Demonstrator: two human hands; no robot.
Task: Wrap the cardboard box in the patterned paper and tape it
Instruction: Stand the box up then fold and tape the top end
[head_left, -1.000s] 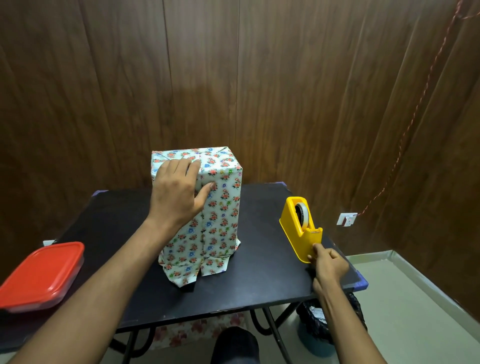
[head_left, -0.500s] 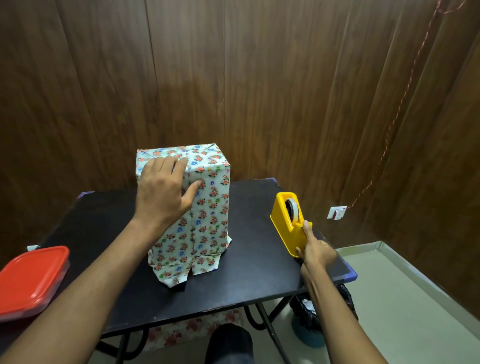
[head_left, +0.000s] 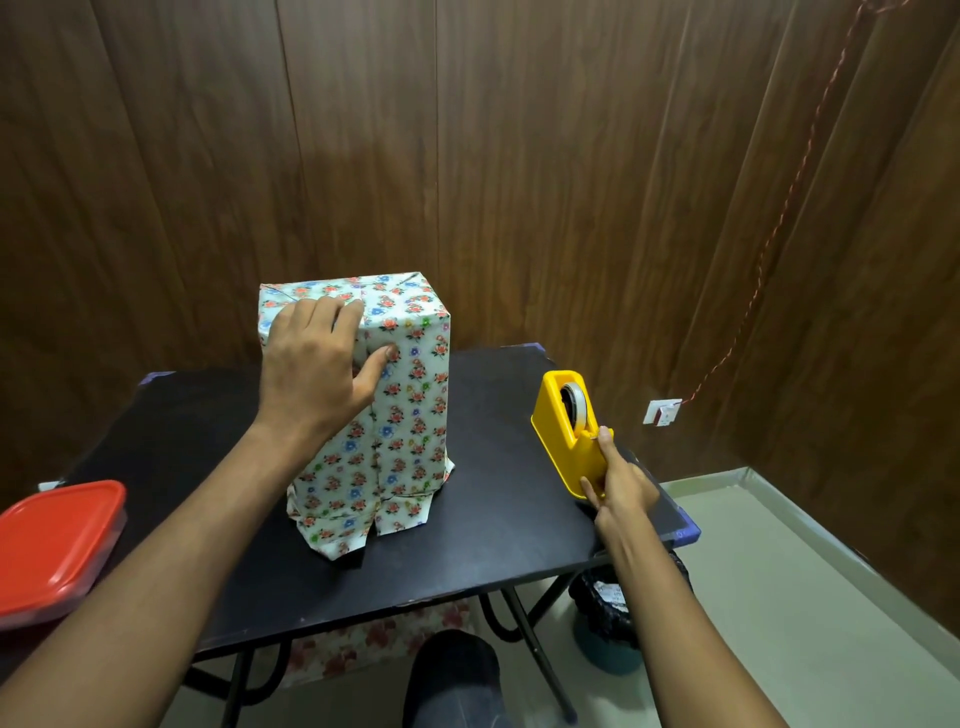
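The box (head_left: 410, 395) stands upright on the black table (head_left: 498, 525), covered in white flowered paper; loose paper flaps splay out at its foot. My left hand (head_left: 317, 374) lies flat on its upper front corner, fingers over the top edge and thumb pressing the front seam. A yellow tape dispenser (head_left: 569, 431) with a roll of clear tape stands at the table's right side. My right hand (head_left: 615, 478) grips the dispenser's near end, index finger up at the cutter.
A red-lidded container (head_left: 57, 545) sits at the table's left edge. Under the table lie flowered paper (head_left: 374, 644) and a black-lined bin (head_left: 618, 618). Dark wood panels close off the back and right; a wall socket (head_left: 661, 411) is low on the right.
My right hand has slid up along the dispenser's near end, its index finger now reaching the cutter. My left hand has stayed on the box.
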